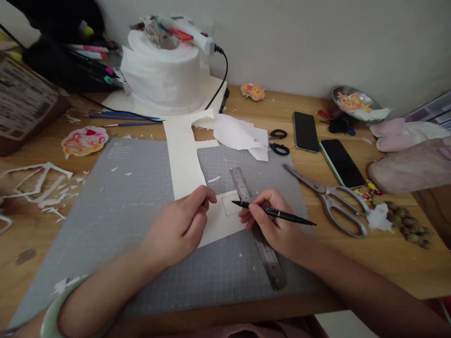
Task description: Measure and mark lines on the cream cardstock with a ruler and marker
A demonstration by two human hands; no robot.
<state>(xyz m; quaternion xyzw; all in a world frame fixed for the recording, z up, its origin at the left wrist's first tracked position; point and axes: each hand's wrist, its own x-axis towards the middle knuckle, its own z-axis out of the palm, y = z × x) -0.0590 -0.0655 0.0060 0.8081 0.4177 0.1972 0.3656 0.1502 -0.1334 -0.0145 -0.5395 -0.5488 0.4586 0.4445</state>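
The cream card sheet is lying on the grey cutting mat, its near end under both hands. The left hand is pressing down on the sheet, fingers curled loosely, gripping nothing. The right hand is pinching a black pen, whose tip is touching a small drawn rectangle on the card. A steel ruler is lying just beside the card, partly beneath the right hand. Large scissors are resting well to the right.

Open room: I see bare cutting mat left of my left hand.
Right side: big scissors and two phones crowd the surface.
Ahead: foam roll blocks.
Under right hand: steel ruler.
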